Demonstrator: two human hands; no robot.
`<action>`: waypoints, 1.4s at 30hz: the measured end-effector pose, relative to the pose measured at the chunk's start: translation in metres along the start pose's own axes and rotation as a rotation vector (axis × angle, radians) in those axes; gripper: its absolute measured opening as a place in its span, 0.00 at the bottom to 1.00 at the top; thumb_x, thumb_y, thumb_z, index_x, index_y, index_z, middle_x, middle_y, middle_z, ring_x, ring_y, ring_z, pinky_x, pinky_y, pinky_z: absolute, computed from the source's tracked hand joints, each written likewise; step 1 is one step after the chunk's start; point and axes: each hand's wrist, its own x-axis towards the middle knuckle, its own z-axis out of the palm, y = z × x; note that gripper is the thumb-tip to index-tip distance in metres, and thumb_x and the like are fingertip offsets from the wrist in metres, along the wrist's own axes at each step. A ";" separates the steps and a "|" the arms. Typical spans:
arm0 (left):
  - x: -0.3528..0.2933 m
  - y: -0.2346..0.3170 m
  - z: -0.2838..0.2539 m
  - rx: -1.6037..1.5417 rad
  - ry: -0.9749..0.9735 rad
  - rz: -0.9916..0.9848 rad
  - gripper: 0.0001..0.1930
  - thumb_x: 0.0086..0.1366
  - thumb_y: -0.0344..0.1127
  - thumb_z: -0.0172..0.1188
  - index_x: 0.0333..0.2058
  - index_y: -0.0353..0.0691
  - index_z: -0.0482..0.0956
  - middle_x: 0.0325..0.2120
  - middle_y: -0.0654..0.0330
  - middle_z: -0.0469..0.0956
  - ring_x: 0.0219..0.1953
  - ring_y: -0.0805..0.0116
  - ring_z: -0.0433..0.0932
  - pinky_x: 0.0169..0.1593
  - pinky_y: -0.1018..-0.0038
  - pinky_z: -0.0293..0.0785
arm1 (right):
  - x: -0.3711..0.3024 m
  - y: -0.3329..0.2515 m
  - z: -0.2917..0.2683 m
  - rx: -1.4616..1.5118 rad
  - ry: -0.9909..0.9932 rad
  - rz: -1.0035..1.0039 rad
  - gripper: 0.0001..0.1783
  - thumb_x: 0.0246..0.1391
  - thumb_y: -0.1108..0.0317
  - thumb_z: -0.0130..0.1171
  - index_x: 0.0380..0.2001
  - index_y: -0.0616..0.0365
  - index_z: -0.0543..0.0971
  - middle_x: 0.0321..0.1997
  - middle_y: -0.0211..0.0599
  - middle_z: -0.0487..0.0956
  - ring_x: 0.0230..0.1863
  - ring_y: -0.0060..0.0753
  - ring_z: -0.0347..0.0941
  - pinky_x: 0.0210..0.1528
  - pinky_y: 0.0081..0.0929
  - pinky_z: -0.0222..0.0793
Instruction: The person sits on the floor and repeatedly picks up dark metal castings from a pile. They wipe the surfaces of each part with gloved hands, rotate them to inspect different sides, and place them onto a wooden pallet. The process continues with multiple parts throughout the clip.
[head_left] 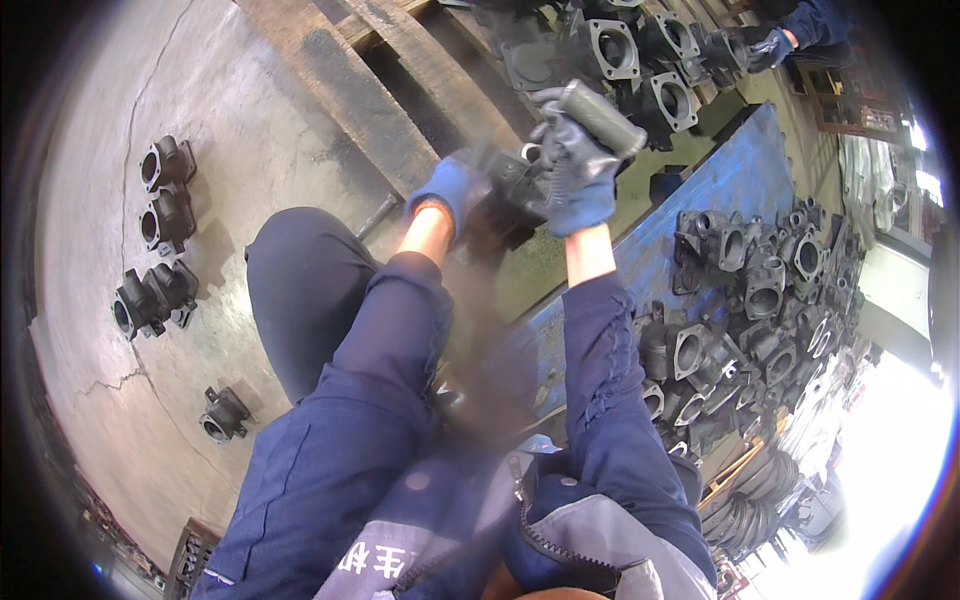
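My left hand [449, 190], in a blue glove, is closed on a black metal casting [512, 190] in front of me; both are blurred by motion. Close against the casting's right side is my right hand [578, 178], in a grey-coated blue glove. Its fingers are wrapped round a thick grey metal cylinder [603, 120], which lies slantwise across the top of the hand. What kind of tool or part the cylinder is, I cannot make out. Part of the casting is hidden behind the right glove.
A wooden pallet [345, 85] with several flanged castings [612, 50] stands ahead. On the right, a blue metal surface [715, 170] bears a heap of castings [765, 290]. Several castings [165, 220] stand on the floor at left. Another person's gloved hand [768, 48] is at the far right.
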 end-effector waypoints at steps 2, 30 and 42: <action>-0.003 0.003 -0.001 -0.004 -0.004 0.014 0.22 0.48 0.19 0.57 0.43 0.43 0.80 0.31 0.63 0.79 0.33 0.72 0.75 0.37 0.76 0.72 | 0.005 -0.006 -0.001 0.035 -0.014 -0.065 0.21 0.52 0.59 0.62 0.44 0.64 0.78 0.23 0.29 0.73 0.21 0.20 0.68 0.20 0.18 0.68; -0.009 0.025 -0.012 0.128 -0.090 0.063 0.28 0.52 0.23 0.55 0.55 0.48 0.68 0.42 0.57 0.77 0.44 0.62 0.74 0.48 0.72 0.71 | -0.003 0.000 0.007 -0.134 -0.001 0.150 0.19 0.58 0.59 0.60 0.47 0.61 0.78 0.26 0.35 0.77 0.17 0.16 0.68 0.19 0.20 0.72; -0.020 0.026 -0.011 -0.025 0.007 0.096 0.17 0.49 0.21 0.56 0.38 0.44 0.79 0.28 0.65 0.78 0.32 0.71 0.74 0.35 0.76 0.72 | -0.013 0.013 0.005 -0.141 -0.028 -0.035 0.12 0.60 0.60 0.58 0.39 0.58 0.79 0.22 0.26 0.74 0.17 0.17 0.67 0.19 0.16 0.61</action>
